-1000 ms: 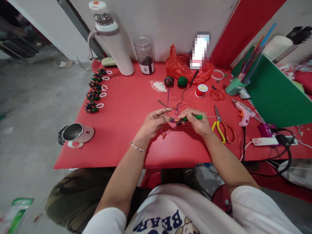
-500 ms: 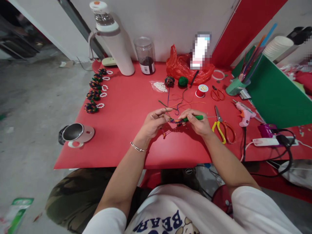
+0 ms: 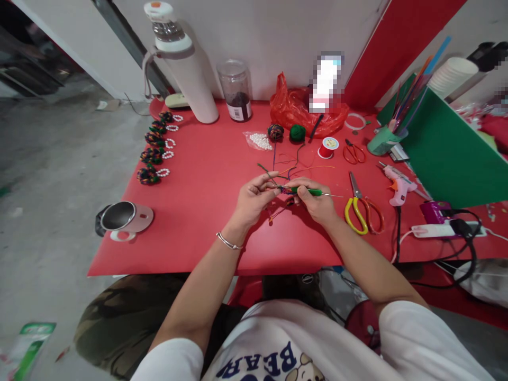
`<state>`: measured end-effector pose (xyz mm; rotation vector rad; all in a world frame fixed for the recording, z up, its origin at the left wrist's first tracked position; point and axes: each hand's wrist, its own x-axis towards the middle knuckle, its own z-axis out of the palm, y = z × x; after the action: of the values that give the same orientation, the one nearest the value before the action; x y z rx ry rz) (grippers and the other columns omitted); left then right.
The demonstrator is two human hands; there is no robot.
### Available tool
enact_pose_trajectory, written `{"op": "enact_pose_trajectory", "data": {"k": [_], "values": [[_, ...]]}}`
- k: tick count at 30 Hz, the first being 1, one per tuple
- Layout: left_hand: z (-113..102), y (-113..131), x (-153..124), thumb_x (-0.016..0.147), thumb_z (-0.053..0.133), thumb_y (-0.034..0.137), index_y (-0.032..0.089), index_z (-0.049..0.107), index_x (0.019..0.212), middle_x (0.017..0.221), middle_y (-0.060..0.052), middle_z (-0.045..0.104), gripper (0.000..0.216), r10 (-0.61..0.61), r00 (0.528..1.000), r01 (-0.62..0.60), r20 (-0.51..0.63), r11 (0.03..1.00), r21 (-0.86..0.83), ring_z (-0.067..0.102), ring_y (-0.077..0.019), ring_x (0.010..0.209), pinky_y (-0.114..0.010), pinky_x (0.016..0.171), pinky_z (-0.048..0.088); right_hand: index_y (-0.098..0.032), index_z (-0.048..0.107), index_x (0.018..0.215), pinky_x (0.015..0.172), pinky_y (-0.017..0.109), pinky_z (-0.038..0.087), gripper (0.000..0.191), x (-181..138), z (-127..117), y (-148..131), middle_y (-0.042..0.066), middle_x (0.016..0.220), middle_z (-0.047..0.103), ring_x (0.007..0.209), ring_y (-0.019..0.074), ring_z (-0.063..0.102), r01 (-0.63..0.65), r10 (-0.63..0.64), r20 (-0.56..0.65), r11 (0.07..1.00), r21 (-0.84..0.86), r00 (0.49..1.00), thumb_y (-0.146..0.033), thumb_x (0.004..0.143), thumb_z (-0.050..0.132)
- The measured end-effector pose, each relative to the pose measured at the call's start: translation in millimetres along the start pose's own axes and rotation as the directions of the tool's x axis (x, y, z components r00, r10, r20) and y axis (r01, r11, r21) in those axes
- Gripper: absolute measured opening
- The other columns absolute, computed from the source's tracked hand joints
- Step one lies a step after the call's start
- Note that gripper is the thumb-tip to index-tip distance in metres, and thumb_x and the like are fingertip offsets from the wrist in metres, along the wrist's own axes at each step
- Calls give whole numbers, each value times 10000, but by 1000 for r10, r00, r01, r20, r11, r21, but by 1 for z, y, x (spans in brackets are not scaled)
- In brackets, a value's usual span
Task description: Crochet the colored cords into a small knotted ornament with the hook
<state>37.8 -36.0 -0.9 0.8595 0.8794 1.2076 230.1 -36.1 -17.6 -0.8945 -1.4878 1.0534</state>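
My right hand (image 3: 316, 202) is closed round a crochet hook with a green handle (image 3: 314, 192); a thin metal shaft points off to the right. Pinched in my left hand (image 3: 256, 197) is a small piece of multicoloured crochet work (image 3: 286, 191), partly hidden by fingers. The hook's left end meets this piece between both hands. Loose yarn strands hang below it and run up the table. Beyond the hands lie a multicoloured yarn ball (image 3: 275, 132) and a green yarn ball (image 3: 297, 133).
Scissors (image 3: 357, 206), a pink glue gun (image 3: 401, 185) and a power strip (image 3: 444, 230) lie to the right. A thread spool (image 3: 328, 147) and bagged white beads (image 3: 260, 141) sit further back. Several crocheted pieces with bead loops (image 3: 153, 155) line the left edge, near a mug (image 3: 129, 217).
My right hand and the crochet hook have shifted left and slightly down, closer to my left hand. The left hand has moved slightly, and the piece of crochet work sits a little higher.
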Motion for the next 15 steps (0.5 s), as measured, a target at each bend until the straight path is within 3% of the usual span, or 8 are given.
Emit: {"op": "enact_pose_trajectory", "data": {"k": [5,8,11,15], "values": [[3,-6,2,672,885,167,149,785,1143,765,-30,781,482,22,996,-16,-90,998,64,670,-113,664,-223,629,507,-279,822,1032,865,373,582,264,0,3,-3,42,958,796,915,187,725,252,-273,-15,906,-339,962,-483,1014,655],[7,-10,0,668,889,215,143,764,1216,759,-17,781,566,16,994,-8,-108,997,77,639,-105,593,-225,571,497,-285,809,1087,859,378,570,232,-2,5,0,42,974,801,903,188,726,370,-392,54,803,-467,918,-444,1024,652],[11,-13,-3,673,890,253,153,730,1304,814,-22,793,659,-7,994,13,-110,999,50,618,-105,548,-226,498,461,-285,799,1144,827,357,571,211,-5,8,1,56,992,788,900,190,720,409,-455,67,714,-568,888,-394,1019,670],[15,-13,-4,653,917,228,160,744,1268,705,14,742,642,-54,995,43,-87,991,-123,453,-39,427,-193,420,317,-293,786,1208,802,349,564,228,-7,11,0,66,1010,777,894,192,707,477,-555,55,654,-587,830,-347,1008,692]]}}
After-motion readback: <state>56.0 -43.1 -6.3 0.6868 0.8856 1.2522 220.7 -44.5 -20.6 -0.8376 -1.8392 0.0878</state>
